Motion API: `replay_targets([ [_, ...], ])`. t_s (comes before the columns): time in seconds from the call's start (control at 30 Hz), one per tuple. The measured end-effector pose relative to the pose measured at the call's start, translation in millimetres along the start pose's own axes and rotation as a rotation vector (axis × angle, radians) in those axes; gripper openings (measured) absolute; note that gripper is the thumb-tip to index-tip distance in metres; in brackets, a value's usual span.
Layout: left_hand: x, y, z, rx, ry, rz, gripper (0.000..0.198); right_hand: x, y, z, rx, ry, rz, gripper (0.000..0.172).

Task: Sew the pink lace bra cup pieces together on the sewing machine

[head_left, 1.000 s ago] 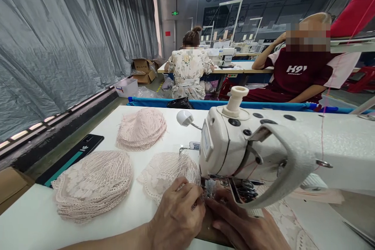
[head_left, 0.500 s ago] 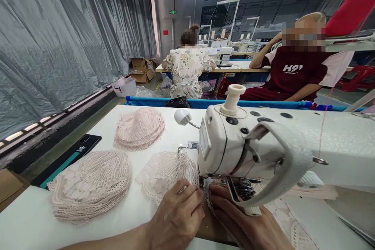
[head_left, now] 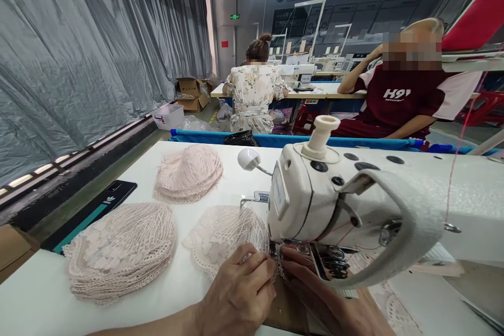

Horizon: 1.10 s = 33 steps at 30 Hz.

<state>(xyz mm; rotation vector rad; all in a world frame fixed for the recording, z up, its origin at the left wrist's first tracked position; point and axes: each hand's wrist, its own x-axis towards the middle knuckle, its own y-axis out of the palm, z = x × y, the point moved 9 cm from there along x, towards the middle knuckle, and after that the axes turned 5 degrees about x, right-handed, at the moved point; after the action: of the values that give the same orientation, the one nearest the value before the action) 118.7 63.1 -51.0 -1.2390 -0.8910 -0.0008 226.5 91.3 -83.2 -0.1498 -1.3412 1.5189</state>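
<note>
A white sewing machine (head_left: 354, 205) fills the right half of the view. Under its head lies a pale pink lace piece (head_left: 224, 233). My left hand (head_left: 236, 294) rests on the lace, fingers curled and pinching its edge just left of the needle. My right hand (head_left: 318, 299) lies on the other side of the needle, fingers pressed on the lace, partly hidden by the machine's guard. The needle itself is hidden behind the machine head.
Two stacks of pink lace pieces sit on the white table: a near stack (head_left: 122, 249) and a far stack (head_left: 189, 173). A black phone (head_left: 92, 210) lies at the left edge. Two people sit at other tables behind, beyond a blue rail (head_left: 299, 140).
Both hands have stayed at the needle, shifting only slightly with the lace. The camera view has moved a little.
</note>
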Motion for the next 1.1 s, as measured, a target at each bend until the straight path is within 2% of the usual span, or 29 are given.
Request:
replay_targets([
  [0.23,-0.8,-0.6,-3.6,0.011,0.074,-0.04,0.018,-3.8,4.1,-7.0,-0.001,0.025,-0.002,0.019],
  [0.63,0.1,-0.3,-0.6,-0.008,0.033,0.004,0.019,-3.7,8.4,-4.4,-0.016,0.041,-0.01,0.024],
  [0.83,3.8,-6.7,-0.5,-0.009,0.029,-0.01,0.02,-1.9,1.6,2.2,-0.04,0.002,0.055,0.021],
  [0.93,3.6,-6.1,-1.7,0.005,0.038,0.0,0.02,-0.1,-0.1,7.6,-0.054,-0.034,0.106,0.024],
  [1.1,1.5,-2.4,-1.5,-0.006,0.029,0.023,0.019,4.6,-7.0,12.3,-0.048,-0.043,0.05,0.037],
])
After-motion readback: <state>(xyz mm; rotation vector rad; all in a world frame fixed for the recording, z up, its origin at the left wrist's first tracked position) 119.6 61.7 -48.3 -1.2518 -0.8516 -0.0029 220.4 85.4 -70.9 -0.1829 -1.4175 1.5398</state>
